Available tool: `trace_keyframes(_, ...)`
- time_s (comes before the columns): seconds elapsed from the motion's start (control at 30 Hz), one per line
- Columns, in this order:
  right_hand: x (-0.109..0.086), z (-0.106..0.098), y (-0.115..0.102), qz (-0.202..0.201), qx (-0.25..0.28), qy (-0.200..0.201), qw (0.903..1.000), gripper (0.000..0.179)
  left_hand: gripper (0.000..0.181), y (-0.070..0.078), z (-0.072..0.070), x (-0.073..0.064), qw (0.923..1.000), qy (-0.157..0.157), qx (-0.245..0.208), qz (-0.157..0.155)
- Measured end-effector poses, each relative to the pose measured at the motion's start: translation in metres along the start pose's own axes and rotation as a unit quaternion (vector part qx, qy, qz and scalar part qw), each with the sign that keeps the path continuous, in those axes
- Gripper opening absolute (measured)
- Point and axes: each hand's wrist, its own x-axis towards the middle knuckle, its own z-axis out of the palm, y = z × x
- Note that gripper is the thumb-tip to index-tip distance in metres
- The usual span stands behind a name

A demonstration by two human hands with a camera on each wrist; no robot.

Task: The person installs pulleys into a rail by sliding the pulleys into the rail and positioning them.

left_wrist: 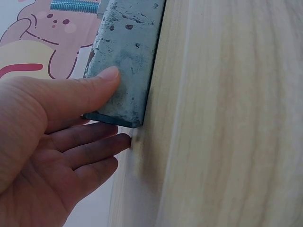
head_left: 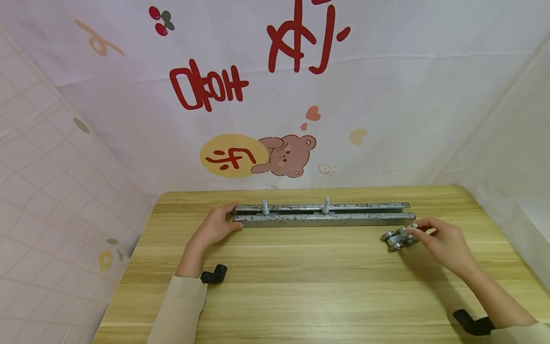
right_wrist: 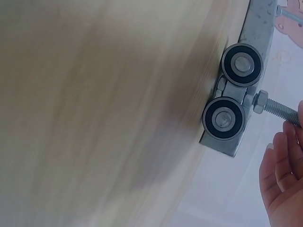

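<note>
A grey metal channel rail [head_left: 318, 221] lies across the table's back, its slot facing up. Two threaded bolts stand up from the slot, a left bolt [head_left: 265, 207] and a middle bolt [head_left: 326, 206]. At the rail's left end my left hand [head_left: 214, 225] grips it. In the left wrist view the thumb [left_wrist: 97, 90] presses the near side, and the other fingers are partly behind the end. My right hand [head_left: 447, 244] pinches the bolt [right_wrist: 281, 111] of a four-wheeled roller trolley [head_left: 392, 237] just in front of the rail's right end. Whether its wheels touch the table cannot be told.
The wooden table [head_left: 292, 286] meets a printed cloth [head_left: 365, 91] behind it and pale walls at both sides. A black elbow-shaped piece [head_left: 214, 274] is beside the left sleeve, and a similar black piece [head_left: 471, 324] is beside the right forearm.
</note>
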Motion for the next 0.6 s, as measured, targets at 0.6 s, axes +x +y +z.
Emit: trace_keyframes(0.6,0.002,-0.017,0.023,0.043,-0.011,0.004,0.999,0.016,0.077,0.0,-0.001,0.0,1.0,-0.005,0.005,-0.006)
